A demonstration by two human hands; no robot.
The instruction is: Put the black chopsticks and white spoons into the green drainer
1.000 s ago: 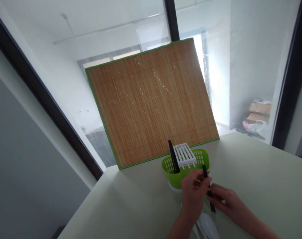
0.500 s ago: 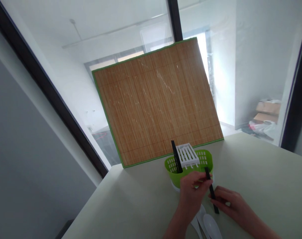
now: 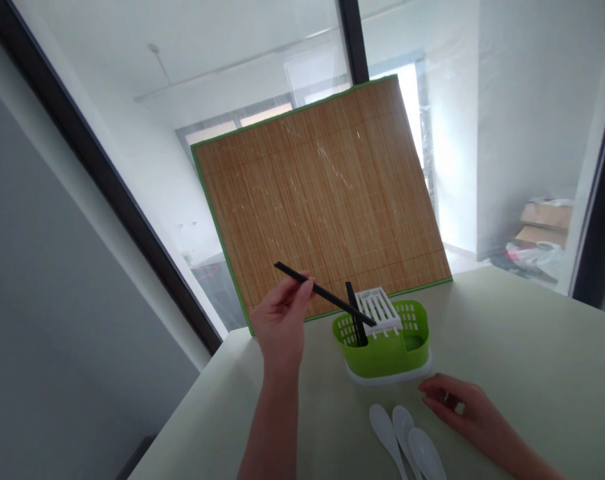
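Raised at the left of the basket, my left hand (image 3: 282, 317) pinches a black chopstick (image 3: 327, 295) between thumb and fingers. Whether it is one or a pair pressed together I cannot tell. The chopstick slants down to the right, its lower end in front of the white slotted rack on the green basket (image 3: 382, 360). More black chopsticks (image 3: 356, 320) stand in the basket's left compartment. My right hand (image 3: 455, 407) rests on the table, right of the white spoons, fingers loosely curled and slightly apart, holding nothing.
Several white spoons (image 3: 425, 453) lie in front of the basket on the pale table (image 3: 507, 347). The white slotted rack (image 3: 377, 310) sits across the basket's middle. Behind, a bamboo mat (image 3: 322, 207) with green edging leans against the glass.
My left hand has moved left and up, carrying the chopstick away from the basket's right end. My right hand no longer touches the chopstick and has stayed about where it was.
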